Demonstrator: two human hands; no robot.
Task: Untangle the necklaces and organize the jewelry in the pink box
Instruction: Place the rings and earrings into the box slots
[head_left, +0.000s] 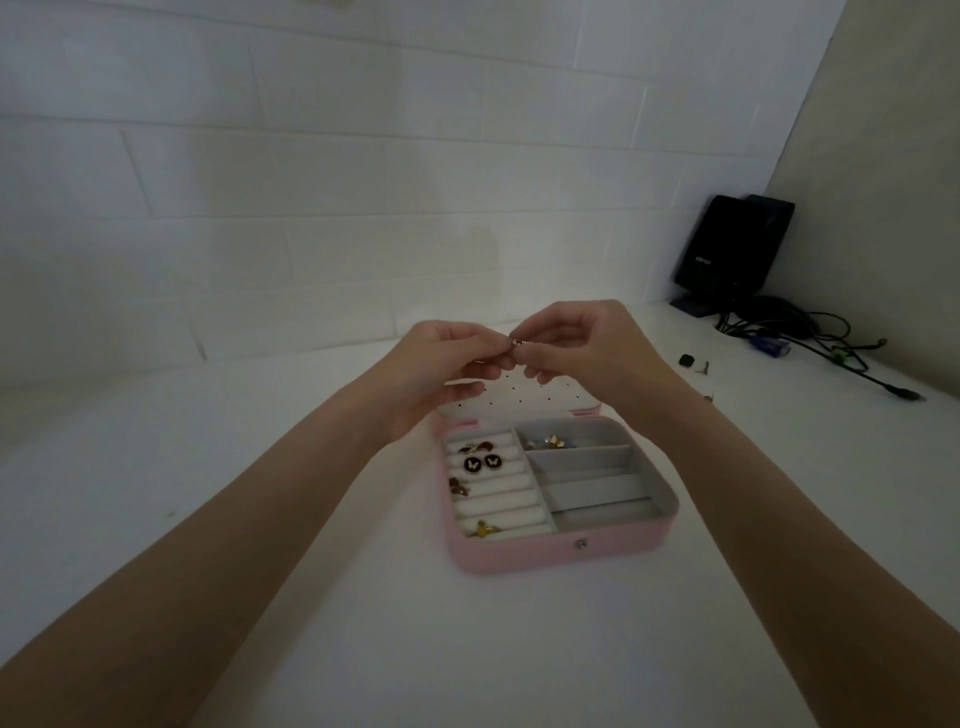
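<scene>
My left hand and right hand meet above the open lid of the pink jewelry box, fingertips of both pinching one small metallic jewelry piece; its type is too small to tell. The box sits on the white desk. Its ring rolls hold two black butterfly earrings. A black speaker stands far right of the box.

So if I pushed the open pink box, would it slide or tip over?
Probably slide: the pink box looks low and flat on the smooth white table. It likely feels light, since most compartments look empty. The small jewelry inside might rattle about.
</scene>
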